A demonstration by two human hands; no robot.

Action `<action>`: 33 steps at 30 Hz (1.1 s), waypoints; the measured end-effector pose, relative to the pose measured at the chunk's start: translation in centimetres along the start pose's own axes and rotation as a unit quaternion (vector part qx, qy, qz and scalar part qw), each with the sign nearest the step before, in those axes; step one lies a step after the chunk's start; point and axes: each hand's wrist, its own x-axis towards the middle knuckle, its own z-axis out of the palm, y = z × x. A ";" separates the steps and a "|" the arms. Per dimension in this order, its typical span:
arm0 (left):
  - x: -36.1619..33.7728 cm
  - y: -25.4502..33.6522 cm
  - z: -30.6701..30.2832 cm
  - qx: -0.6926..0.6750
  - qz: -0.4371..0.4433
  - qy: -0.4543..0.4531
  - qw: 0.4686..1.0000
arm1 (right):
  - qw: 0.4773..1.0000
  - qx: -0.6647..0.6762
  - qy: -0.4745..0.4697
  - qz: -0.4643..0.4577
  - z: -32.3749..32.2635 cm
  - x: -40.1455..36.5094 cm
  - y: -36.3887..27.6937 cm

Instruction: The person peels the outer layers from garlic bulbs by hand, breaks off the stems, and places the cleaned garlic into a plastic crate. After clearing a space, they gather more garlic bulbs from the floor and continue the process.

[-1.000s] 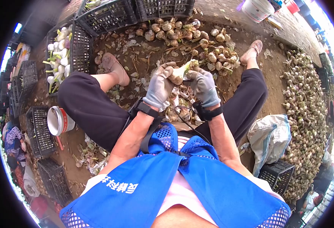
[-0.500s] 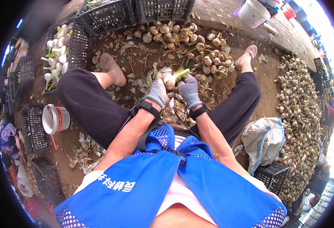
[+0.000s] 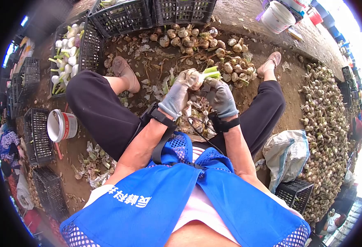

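Note:
A whitish garlic bulb (image 3: 195, 79) with a thick green stem (image 3: 211, 73) is held up between my two gloved hands. My left hand (image 3: 177, 95), in a grey glove, is closed around the bulb's left side. My right hand (image 3: 222, 98), gloved the same way, has its fingers curled against the bulb's neck, below the stem. Its fingertips are partly hidden. Below the hands lie loose garlic skins (image 3: 195, 117). Just beyond them on the ground is a cluster of dirty, unpeeled garlic bulbs (image 3: 236, 68).
At left stands a black crate of clean white garlic (image 3: 92, 49), with a white bucket (image 3: 61, 125) nearer. More black crates (image 3: 121, 20) line the far side. At right are a large garlic heap (image 3: 325, 144) and a white woven sack (image 3: 287, 156). Another garlic pile (image 3: 187, 37) lies ahead.
The garlic bulb has turned and shifted slightly up and right. My right hand has moved right and rolled over, now lower against the bulb's neck. The green stem looks wider and more split.

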 end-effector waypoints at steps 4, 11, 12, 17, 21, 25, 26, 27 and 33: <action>-0.1 0.3 0.5 0.029 0.043 0.033 0.998 | 1.000 -0.023 -0.003 -0.017 0.0 -0.1 -0.2; -0.2 -0.4 -1.0 -0.060 -0.047 0.002 0.997 | 0.993 -0.096 0.060 -0.013 0.0 0.2 -0.1; -0.2 -0.6 -0.8 -0.116 -0.062 0.011 0.991 | 0.994 -0.095 0.061 -0.013 -0.3 0.3 0.0; 0.0 -1.3 -1.1 -0.183 -0.096 0.045 0.977 | 0.991 -0.118 0.047 -0.032 -0.2 0.2 -0.1; 0.1 -1.2 -0.9 -0.196 -0.122 0.043 0.972 | 0.992 -0.119 0.031 -0.023 -0.4 0.2 -0.5; 0.3 -1.2 -1.6 -0.274 -0.161 0.015 0.948 | 0.993 -0.115 0.011 -0.024 -0.2 -0.1 -0.7; 0.3 -1.2 -1.5 -0.275 -0.159 0.013 0.948 | 0.993 -0.117 0.009 -0.019 0.0 -0.2 -0.8; 0.2 -1.2 -1.2 -0.256 -0.152 0.040 0.954 | 0.993 -0.119 0.007 -0.021 0.3 -0.3 -0.9; 0.0 -0.9 0.8 0.071 0.043 0.105 0.991 | 0.956 -0.216 -0.069 -0.188 0.3 -0.5 -0.1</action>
